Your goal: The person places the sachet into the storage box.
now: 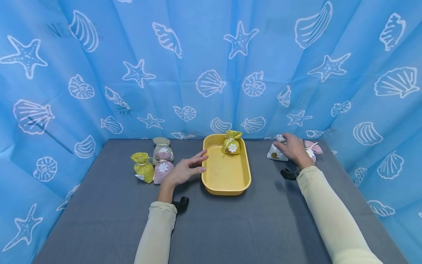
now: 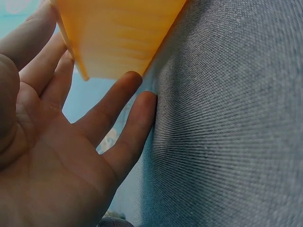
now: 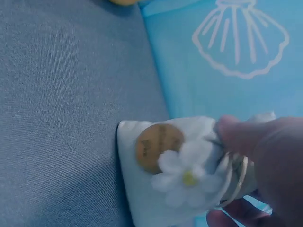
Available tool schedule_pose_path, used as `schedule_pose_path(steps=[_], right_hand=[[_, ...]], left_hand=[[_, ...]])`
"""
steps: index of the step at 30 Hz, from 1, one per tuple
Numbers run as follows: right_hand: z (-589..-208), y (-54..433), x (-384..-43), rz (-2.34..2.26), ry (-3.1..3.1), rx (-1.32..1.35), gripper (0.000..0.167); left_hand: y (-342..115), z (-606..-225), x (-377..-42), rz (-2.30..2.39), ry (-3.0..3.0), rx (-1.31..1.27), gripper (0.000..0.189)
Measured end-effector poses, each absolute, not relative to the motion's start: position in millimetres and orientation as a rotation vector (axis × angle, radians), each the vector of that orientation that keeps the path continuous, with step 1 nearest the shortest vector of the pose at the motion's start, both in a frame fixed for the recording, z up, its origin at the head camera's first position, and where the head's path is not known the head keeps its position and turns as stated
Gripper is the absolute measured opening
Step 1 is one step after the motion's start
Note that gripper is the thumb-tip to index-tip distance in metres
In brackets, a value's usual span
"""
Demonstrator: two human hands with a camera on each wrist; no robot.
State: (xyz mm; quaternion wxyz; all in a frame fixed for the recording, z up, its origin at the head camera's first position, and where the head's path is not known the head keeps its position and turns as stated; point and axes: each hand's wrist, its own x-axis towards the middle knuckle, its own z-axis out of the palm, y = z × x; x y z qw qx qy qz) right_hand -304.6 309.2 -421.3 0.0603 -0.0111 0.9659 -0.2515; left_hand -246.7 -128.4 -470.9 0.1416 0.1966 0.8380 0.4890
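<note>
One white bag [image 1: 277, 149], right of the tray [image 1: 226, 175], is pinched at its neck by the right hand [image 1: 294, 147]; the left hand [image 1: 184, 171], spread wide, touches the tray's left side.

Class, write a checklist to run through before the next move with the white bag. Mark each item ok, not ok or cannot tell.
1. Right hand grips the white bag near its neck: ok.
2. Left hand touches the tray: ok.
3. Room in the tray, nearer than the yellow bag: ok.
4. White bag inside the tray: not ok, it is to the right.
5. Pink bag on the right untouched by the right hand: cannot tell, they overlap in the head view.
</note>
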Motion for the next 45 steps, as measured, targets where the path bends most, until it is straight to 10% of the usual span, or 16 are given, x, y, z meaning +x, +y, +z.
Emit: schedule_pose_path(steps=[45], right_hand=[[-336.3, 223.5, -257.5, -1.022, 3.275, -0.709, 0.023]], left_hand=[[-128.2, -469.7, -245.4, 1.355, 2.437, 0.508, 0.069]])
